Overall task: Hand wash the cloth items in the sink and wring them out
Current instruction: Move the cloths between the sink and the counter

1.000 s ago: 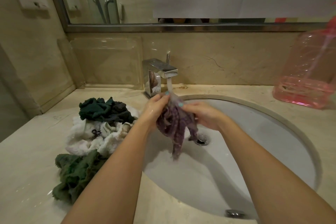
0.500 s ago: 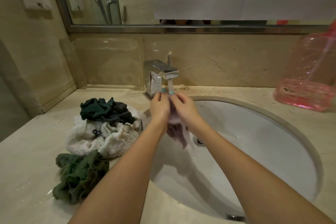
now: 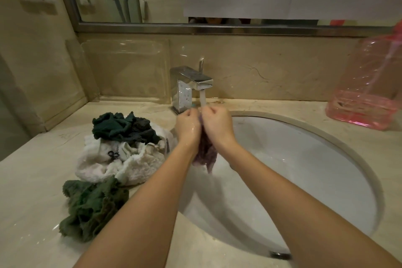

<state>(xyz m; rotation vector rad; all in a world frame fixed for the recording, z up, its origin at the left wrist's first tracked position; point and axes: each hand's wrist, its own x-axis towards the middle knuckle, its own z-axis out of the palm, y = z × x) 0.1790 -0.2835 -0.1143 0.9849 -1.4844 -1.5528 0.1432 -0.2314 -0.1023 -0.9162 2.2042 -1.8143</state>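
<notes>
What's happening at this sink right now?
A person is hand washing a purple cloth over the sink. The left hand and right hand grip its bunched top, held close together just under the running faucet, while the rest of it hangs down between the wrists. A pile of white and dark green cloths lies on the counter left of the basin.

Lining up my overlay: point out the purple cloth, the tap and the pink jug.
purple cloth (image 3: 205,153), head view, hanging lower bunch.
tap (image 3: 193,75), head view, top of spout.
pink jug (image 3: 369,76), head view, side wall.
</notes>
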